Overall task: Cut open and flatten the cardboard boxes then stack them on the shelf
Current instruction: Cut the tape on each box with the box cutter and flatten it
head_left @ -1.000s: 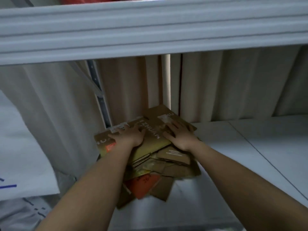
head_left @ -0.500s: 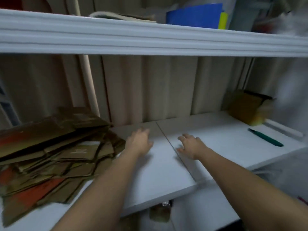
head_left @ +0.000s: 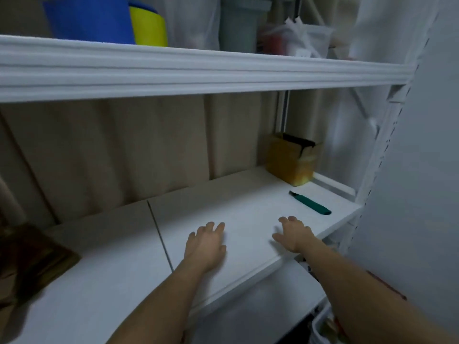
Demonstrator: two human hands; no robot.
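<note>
Now left hand (head_left: 206, 247) and right hand (head_left: 294, 234) empty, fingers spread above white shelf (head_left: 111, 281), green cutter (head_left: 310, 203) near box (head_left: 290, 160).

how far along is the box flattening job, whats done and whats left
Done: a stack of flattened cardboard lies at the left end of the shelf. In hand: nothing; the left hand and right hand are open and empty over the shelf, near the green utility knife. Left: at least one cardboard box, not yet flattened, stands at the shelf's right end, to be cut open, flattened and stacked.

shelf (head_left: 124, 281): smooth matt white | box (head_left: 289, 160): brown cardboard | curtain (head_left: 111, 150): beige cloth
</note>
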